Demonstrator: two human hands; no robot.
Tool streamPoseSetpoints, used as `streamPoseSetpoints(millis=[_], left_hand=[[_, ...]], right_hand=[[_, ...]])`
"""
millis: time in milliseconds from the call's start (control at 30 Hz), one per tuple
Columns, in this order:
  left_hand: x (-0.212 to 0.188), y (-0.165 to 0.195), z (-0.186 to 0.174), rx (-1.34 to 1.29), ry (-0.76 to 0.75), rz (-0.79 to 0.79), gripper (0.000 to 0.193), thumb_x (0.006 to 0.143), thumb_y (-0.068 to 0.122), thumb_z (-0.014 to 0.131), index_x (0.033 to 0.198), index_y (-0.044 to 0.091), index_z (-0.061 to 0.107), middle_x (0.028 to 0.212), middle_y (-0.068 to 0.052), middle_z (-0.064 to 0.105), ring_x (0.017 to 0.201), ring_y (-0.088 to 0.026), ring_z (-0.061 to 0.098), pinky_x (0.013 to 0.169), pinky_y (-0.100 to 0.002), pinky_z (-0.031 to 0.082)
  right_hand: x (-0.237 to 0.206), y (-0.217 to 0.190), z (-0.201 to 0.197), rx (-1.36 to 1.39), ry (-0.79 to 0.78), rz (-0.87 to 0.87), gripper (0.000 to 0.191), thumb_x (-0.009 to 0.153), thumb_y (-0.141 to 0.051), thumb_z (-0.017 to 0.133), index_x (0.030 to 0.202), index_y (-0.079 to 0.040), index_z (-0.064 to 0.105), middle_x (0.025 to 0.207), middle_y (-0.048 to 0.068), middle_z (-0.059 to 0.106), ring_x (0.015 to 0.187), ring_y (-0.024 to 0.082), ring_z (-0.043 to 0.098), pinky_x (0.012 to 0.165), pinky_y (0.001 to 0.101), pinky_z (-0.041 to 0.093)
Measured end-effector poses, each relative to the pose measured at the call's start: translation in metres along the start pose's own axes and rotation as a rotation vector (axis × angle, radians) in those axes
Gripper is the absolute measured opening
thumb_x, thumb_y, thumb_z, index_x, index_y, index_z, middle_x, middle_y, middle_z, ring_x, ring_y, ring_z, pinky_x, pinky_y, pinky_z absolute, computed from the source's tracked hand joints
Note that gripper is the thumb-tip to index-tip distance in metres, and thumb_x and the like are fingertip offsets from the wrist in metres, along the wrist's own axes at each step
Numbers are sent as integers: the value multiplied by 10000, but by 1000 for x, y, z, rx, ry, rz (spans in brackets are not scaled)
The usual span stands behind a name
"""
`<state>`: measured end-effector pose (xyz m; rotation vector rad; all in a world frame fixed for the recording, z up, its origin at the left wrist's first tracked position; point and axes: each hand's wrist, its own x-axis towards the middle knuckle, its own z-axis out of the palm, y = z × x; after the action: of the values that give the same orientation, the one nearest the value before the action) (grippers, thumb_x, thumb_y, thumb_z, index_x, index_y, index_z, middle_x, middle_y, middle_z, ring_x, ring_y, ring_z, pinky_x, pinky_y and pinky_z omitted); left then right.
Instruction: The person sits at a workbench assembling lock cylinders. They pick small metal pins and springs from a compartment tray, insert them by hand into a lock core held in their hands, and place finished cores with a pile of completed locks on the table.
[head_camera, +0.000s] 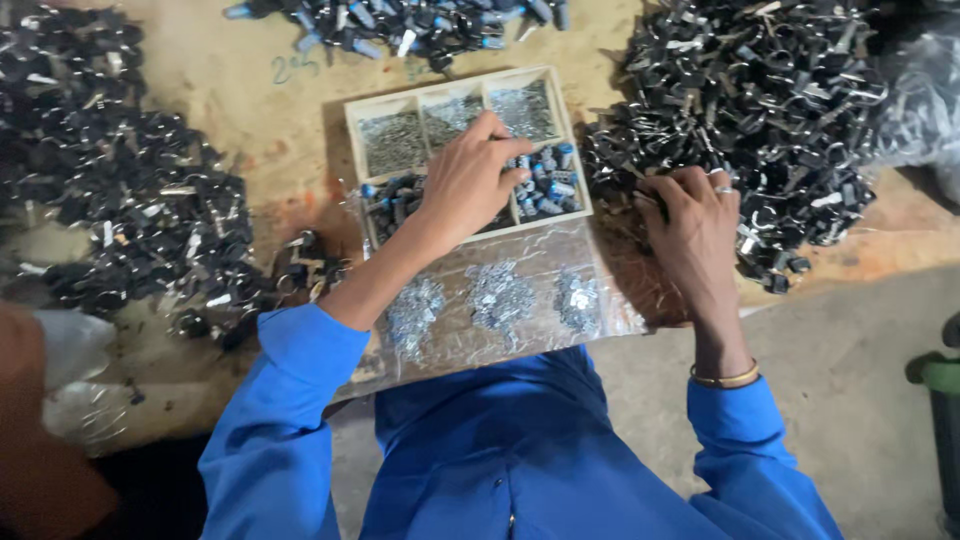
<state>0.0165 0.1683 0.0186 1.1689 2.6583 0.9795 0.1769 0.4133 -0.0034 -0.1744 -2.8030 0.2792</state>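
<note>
**Two hands in the parts, fingertips out of sight**

Nearest, a clear plastic sheet lies across the lap of the blue-sleeved person, carrying three small heaps of silvery bits too fine to identify. Just beyond it sits a wooden tray with divided compartments. The left hand reaches into its near compartment, fingers curled down among small blue-and-black parts; it seems to be pinching one, but the fingertips are buried and I cannot tell. The right hand, ring and bangle showing, rests with bent fingers at the near edge of a big pile of black-and-metal pieces; any hold is hidden. A similar heap spreads at far left, cut off by the frame.
</note>
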Motion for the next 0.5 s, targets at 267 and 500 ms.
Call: streamPoseSetpoints(millis=[267,500], left_hand=[[5,-2,5,-123,54,33,269,793,164,870,962,93,673,1017,-76,658,870,-319,691,749,-459,516],[-12,1,-8,-286,133,66,267,841,150,859,983,74,646,973,-62,689,757,-249,694,647,-383,534]], right_hand=[[33,-18,3,146,50,-126,348,976,-237,768,1302,-120,730,1196,72,675,1097,301,554,897,426,402],[53,-34,16,-45,40,-108,118,997,-249,764,1080,-166,759,1009,27,652,994,258,541,858,441,362]])
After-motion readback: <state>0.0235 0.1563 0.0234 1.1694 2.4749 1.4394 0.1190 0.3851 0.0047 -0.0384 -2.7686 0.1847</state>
